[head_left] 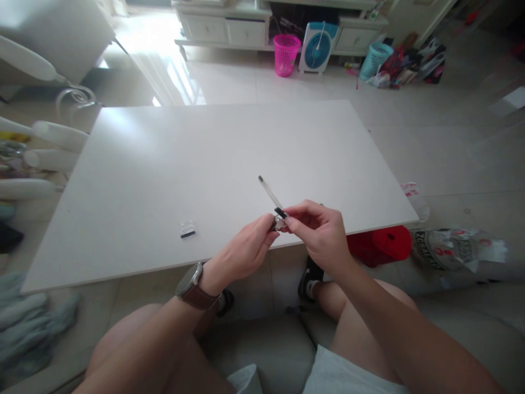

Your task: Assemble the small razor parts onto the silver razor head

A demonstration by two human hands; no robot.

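Note:
Both my hands meet over the near edge of a white table (164, 164). My right hand (320, 232) pinches the near end of a thin clear pen (270, 194) with a black band and a dark tip; the pen points away to the upper left. My left hand (246, 251), with a brown-strapped watch on its wrist, is closed on a small clear piece (279, 222) at the pen's near end. A small clear cap with a black strip (188, 229) lies on the table to the left of my hands.
A red bin (381, 243) and a crumpled plastic bag (455, 249) sit on the floor to the right. Far back stand a pink basket (286, 53), a blue fan (318, 46) and a teal basket (375, 57). White chair parts (49, 142) crowd the left.

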